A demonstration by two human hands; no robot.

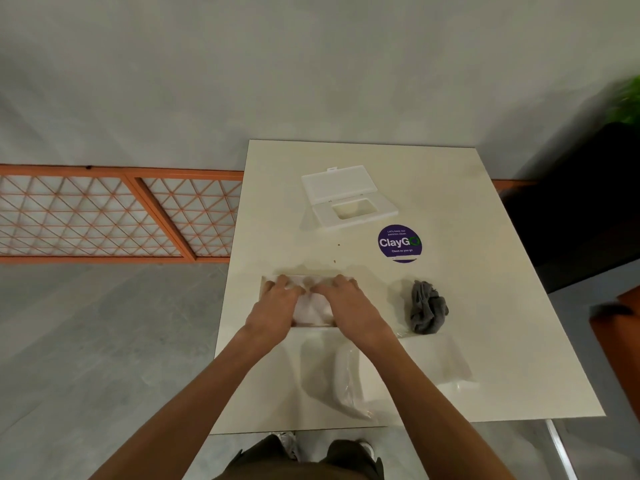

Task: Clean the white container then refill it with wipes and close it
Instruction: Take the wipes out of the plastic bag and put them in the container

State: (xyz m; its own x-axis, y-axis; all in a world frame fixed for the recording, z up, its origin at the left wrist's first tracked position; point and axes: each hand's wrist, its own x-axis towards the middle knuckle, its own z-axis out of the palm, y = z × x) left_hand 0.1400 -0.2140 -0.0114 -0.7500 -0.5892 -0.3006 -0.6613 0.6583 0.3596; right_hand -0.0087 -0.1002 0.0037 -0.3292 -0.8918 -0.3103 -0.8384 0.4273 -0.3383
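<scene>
1. The white container [266,283] sits on the table [491,278] close to its left edge and about midway between the far and near edges. Its top is uncovered, and only its far-left corner and near rim show past the hands.
2. A stack of white wipes [313,308] lies inside the container and shows in the gap between the two hands.
3. The left hand [277,303] lies flat on the left part of the wipes, fingers stretched forward and pressing down without gripping anything.
4. The right hand [346,299] rests the same way on the right part, fingers extended. The fingertips of the two hands nearly meet over the middle.
5. The container's lid [360,216] lies apart, toward the far edge of the table, with its hinged flap [332,183] swung up and the rectangular opening uncovered.
6. A round purple sticker [400,242] is just nearside of the lid.
7. A crumpled grey cloth [427,311] lies to the right of the hands.
8. A clear plastic wrapper [349,379] lies near the near edge, below the forearms.
9. A few small brown crumbs [335,261] dot the table between the lid and the container.
</scene>
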